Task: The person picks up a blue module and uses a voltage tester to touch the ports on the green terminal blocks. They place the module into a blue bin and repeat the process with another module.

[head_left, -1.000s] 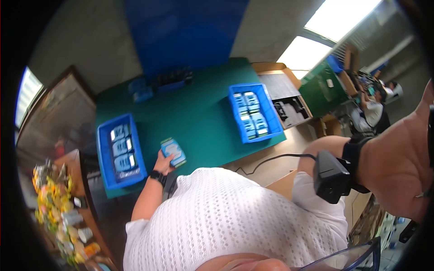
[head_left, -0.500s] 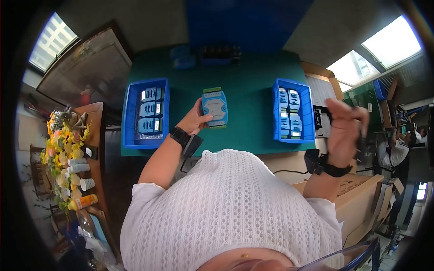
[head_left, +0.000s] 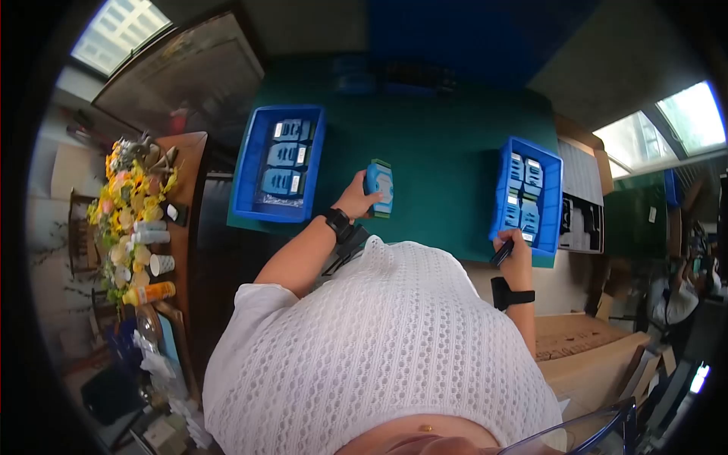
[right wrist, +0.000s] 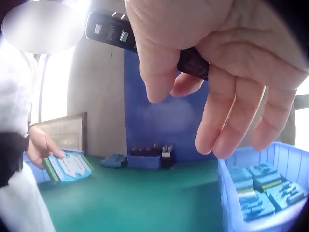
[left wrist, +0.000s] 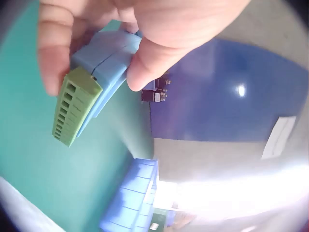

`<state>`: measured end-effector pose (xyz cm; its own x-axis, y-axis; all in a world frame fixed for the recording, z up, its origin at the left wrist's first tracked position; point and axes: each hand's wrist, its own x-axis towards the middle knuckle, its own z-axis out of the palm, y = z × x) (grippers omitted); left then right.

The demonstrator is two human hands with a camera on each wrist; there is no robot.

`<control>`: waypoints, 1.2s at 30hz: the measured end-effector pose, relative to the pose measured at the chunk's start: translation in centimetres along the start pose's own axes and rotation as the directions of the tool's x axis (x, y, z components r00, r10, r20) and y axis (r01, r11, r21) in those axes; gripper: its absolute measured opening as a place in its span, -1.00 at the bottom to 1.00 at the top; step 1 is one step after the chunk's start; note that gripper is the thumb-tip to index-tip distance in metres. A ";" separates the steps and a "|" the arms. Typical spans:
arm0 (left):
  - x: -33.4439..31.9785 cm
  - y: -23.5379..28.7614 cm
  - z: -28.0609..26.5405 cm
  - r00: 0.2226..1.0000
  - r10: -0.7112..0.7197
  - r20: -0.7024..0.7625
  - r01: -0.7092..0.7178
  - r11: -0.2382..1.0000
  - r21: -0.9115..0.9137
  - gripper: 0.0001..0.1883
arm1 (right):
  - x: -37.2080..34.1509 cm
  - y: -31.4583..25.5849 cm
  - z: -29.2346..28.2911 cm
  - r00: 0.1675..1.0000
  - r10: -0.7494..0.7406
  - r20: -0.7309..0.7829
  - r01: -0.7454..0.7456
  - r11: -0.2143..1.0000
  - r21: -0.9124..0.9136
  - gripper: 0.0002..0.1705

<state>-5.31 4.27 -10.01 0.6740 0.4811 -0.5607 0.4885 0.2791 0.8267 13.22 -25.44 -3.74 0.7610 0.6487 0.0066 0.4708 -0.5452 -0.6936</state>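
My left hand (head_left: 356, 199) holds a light blue electronic module (head_left: 381, 189) with green terminal blocks over the table, left of its middle. In the left wrist view, the thumb and fingers pinch the module's blue housing (left wrist: 108, 53), and its green terminal strip (left wrist: 76, 108) points away from the palm. At the near edge of the right-hand blue bin (head_left: 557, 205), my right hand (head_left: 517, 262) grips a slim black handheld device (right wrist: 111, 31) with small buttons on its face. Its middle is hidden behind the thumb. Several blue modules (right wrist: 263, 175) stand inside that bin.
A second blue bin (head_left: 241, 182) with three modules stands on the left of the green table (head_left: 440, 152). Dark parts (right wrist: 166, 157) and a small blue bin (right wrist: 144, 162) sit at the back. An open carton (head_left: 584, 174) is on the right; flowers and cups line a left side table (head_left: 199, 159).
My right hand has come down from the raised position at the right to the right-hand bin's near edge. The left hand keeps the module over the table, having lifted and turned it.
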 end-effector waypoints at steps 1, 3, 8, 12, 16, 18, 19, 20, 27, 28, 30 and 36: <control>-0.1 -1.1 -0.5 0.993 0.105 -0.054 -0.092 0.975 0.204 -0.28 | -0.1 0.4 0.6 1.000 -0.015 0.022 0.014 1.000 0.007 -0.82; -0.1 -3.2 -1.5 0.943 0.326 -0.071 -0.223 0.775 0.592 -0.25 | -0.5 0.8 1.5 0.998 -0.028 0.049 0.028 0.999 0.016 -0.81; -2.3 -2.2 -1.5 0.970 0.243 0.022 -0.168 0.602 0.781 -0.31 | 1.3 -2.2 2.4 0.966 -0.159 0.205 0.157 0.987 0.022 -0.78; -3.7 1.2 -0.7 0.934 0.328 0.139 -0.319 0.596 0.737 -0.36 | 3.2 -5.2 3.1 0.918 -0.282 0.281 0.286 0.958 0.027 -0.75; -5.9 4.1 -4.0 0.804 0.589 0.081 -0.456 0.525 0.718 -0.35 | 3.6 -5.9 3.8 0.903 -0.335 0.271 0.327 0.942 0.075 -0.76; -8.1 6.0 -7.6 0.854 0.513 -0.082 -0.287 0.598 0.749 -0.39 | 3.4 -6.2 4.1 0.911 -0.278 0.306 0.258 0.961 0.103 -0.75; -8.7 6.4 -9.8 0.861 0.484 -0.154 -0.205 0.608 0.767 -0.39 | 3.2 -5.4 4.4 0.917 -0.259 0.303 0.248 0.966 0.075 -0.75; -9.1 6.0 -12.1 0.845 0.511 -0.156 -0.188 0.558 0.808 -0.43 | 3.0 -4.5 4.6 0.919 -0.245 0.307 0.239 0.969 0.060 -0.75; -9.0 1.5 -20.8 0.973 0.230 -0.039 -0.040 0.328 0.944 -0.42 | 1.1 -1.6 4.6 0.949 -0.140 0.284 0.130 0.990 0.055 -0.74; -8.8 0.9 -20.9 0.980 0.200 -0.010 -0.052 0.302 0.952 -0.42 | 0.9 -1.5 4.6 0.953 -0.136 0.271 0.127 0.991 0.052 -0.74; -8.1 -0.2 -21.0 0.990 0.138 0.024 -0.064 0.296 0.953 -0.42 | 0.7 -1.4 4.8 0.956 -0.155 0.248 0.144 0.988 0.061 -0.74; -5.7 -3.1 -22.2 0.976 0.144 0.162 -0.207 0.394 0.895 -0.40 | 0.4 -2.7 4.2 0.962 -0.122 0.246 0.108 0.992 0.071 -0.76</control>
<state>-22.98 19.11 -8.33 0.8182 0.3747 -0.4360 0.5492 -0.7339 0.3998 10.30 -21.47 -4.89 0.5644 0.8210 -0.0859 0.5172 -0.4328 -0.7384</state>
